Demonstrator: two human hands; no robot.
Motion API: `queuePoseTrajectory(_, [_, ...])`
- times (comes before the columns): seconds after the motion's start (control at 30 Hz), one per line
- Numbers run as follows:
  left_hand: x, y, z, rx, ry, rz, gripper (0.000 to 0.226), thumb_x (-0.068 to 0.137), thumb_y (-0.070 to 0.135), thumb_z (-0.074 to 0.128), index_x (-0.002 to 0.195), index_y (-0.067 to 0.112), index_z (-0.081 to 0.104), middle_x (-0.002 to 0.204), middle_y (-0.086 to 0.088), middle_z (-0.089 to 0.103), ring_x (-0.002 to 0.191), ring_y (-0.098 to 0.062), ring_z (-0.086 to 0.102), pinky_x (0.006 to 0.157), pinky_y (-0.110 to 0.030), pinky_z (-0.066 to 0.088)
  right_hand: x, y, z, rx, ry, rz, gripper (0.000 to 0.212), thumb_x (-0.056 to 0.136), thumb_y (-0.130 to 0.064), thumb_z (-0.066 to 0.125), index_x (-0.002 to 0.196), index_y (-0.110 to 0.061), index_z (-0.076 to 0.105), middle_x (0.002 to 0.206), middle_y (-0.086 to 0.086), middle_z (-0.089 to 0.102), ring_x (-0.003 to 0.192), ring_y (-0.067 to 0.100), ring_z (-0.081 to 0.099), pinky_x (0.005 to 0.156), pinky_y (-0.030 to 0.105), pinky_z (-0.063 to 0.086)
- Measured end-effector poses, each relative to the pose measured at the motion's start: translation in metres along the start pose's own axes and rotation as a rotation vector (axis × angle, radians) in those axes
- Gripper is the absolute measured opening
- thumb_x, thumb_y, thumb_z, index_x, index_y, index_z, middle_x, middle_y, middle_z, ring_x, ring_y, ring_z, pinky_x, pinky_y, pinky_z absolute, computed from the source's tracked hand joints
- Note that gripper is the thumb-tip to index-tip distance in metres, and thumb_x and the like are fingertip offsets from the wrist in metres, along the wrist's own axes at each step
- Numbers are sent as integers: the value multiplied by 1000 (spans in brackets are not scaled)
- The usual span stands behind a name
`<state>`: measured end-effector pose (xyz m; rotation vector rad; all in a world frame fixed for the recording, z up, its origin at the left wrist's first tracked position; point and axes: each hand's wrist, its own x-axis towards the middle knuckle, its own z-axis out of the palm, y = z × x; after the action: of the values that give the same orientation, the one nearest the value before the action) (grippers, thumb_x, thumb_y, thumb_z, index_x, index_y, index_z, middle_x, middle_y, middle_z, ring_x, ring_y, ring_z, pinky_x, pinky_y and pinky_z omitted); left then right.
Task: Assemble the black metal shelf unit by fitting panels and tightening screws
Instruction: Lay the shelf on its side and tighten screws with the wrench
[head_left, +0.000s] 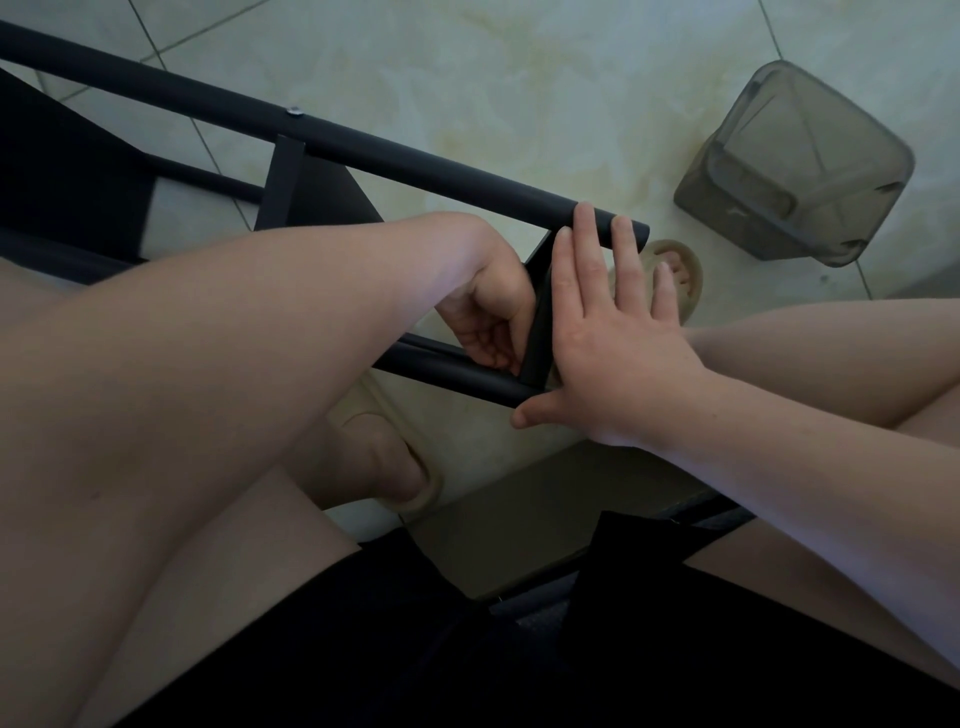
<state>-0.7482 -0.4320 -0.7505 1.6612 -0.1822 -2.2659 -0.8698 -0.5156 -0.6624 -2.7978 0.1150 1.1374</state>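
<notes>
On the pale tiled floor (519, 78), your right hand (613, 338) is pressing flat, fingers straight, against the black shelf frame's (363, 143) end panel (539, 322). Your left hand (488, 312) is curling behind the panel, and I cannot tell its grip.

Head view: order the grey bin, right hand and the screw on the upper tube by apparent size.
Largest, tied: grey bin and right hand; the hand is nearer, so unranked.
Smallest by far: screw.

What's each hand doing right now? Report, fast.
Left hand: fingers curled beside the flat black metal panel; grip cannot be told.
Right hand: open, straight fingers pressing that panel and the round black metal tube.
</notes>
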Motion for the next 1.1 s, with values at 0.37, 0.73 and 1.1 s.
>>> queuePoseTrajectory(0.37, [2,-3,-4,22,-9,-74,11,93,7,59,89,9,69,73,-3,69,66,-12,64,66,-23,53,0,0,-1,5,-3,2,152,66,-81,69,151,-4,-31,154,11,-47,147,40,-34,122,65,1])
queuePoseTrajectory(0.73, [4,-2,-1,20,9,-12,17,92,-2,56,104,4,67,83,-7,65,74,-15,61,70,-23,54,0,0,1,1,6,1,152,65,-83,68,152,-5,-30,155,11,-46,148,40,-33,122,65,2])
queuePoseTrajectory(1.1, [1,-4,-1,-16,0,30,30,88,-6,59,116,1,67,85,-9,69,73,-16,67,68,-26,58,0,1,1,14,12,-3,152,66,-82,68,152,-5,-30,155,10,-46,147,39,-34,122,65,1])
